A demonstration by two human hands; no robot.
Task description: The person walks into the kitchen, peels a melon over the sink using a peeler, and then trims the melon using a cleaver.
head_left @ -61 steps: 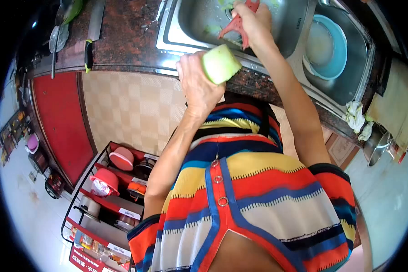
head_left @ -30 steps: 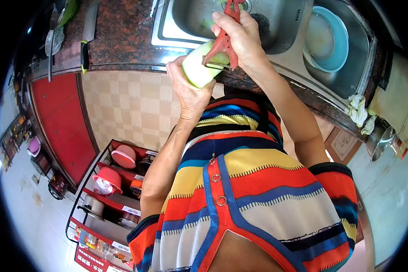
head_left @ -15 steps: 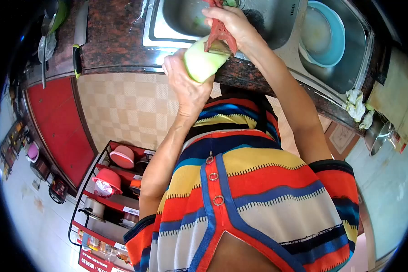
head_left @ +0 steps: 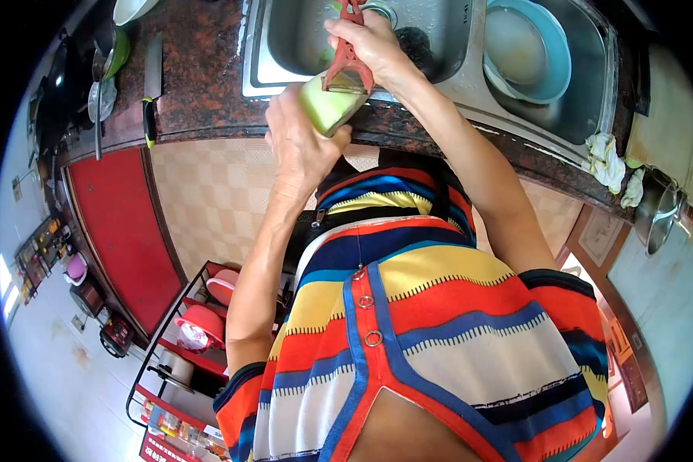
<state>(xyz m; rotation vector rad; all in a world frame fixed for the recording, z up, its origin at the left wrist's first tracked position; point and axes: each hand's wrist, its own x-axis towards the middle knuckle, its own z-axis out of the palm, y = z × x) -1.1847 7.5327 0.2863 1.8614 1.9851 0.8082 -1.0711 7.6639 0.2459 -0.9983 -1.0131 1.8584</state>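
Note:
My left hand [head_left: 294,132] is wrapped round a pale green gourd or melon piece [head_left: 325,108], whose exact kind I cannot tell. It is held up by the counter edge, in front of the sink. A darker strip shows along its right side. My right hand [head_left: 371,46] grips a red Y-shaped peeler [head_left: 348,58]. The peeler's metal blade lies on or very close to the gourd's upper right part. My right-hand fingers partly hide behind the peeler's handle.
The metal sink [head_left: 470,73] has green scraps and a dark scrubber [head_left: 414,48] in its left basin. A blue tub [head_left: 558,65] stands in the right one. A knife [head_left: 152,73] lies on the counter at left. A crumpled cloth [head_left: 607,163] sits near the right edge.
The view has shifted a little. The peeler has moved along the gourd, and the gourd is turned so a darker side shows. Both hands keep their hold.

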